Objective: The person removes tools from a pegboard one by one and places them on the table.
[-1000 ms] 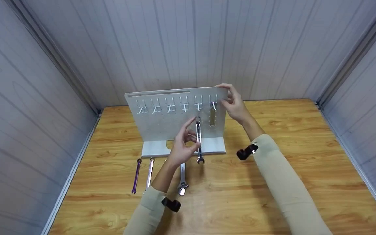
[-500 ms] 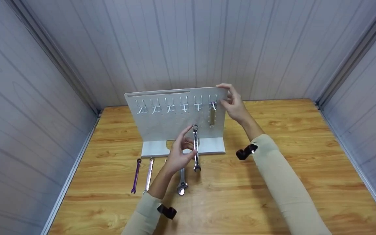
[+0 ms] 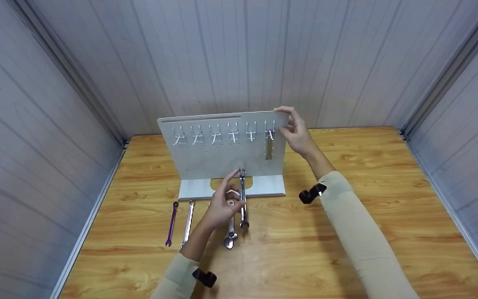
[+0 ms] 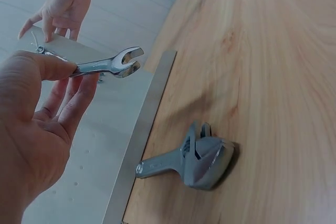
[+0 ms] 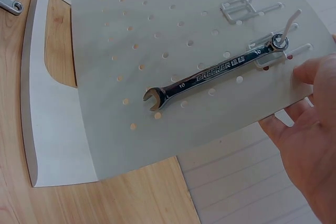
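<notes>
My left hand pinches a silver combination wrench by its shank, upright, in front of the white pegboard's base. In the left wrist view the wrench's open end sticks out past my thumb and fingers. My right hand grips the pegboard's top right corner. Just left of that hand a 10 mm wrench hangs from the rightmost hook, with my right hand at the board's edge.
On the wooden table before the board lie a purple wrench, a silver wrench and an adjustable wrench. Several bare white hooks line the board's top. Grey panel walls close in on three sides.
My left hand has carried the silver wrench down and slightly left, from near the hooks to the board's base. The right hand has stayed on the board's corner.
</notes>
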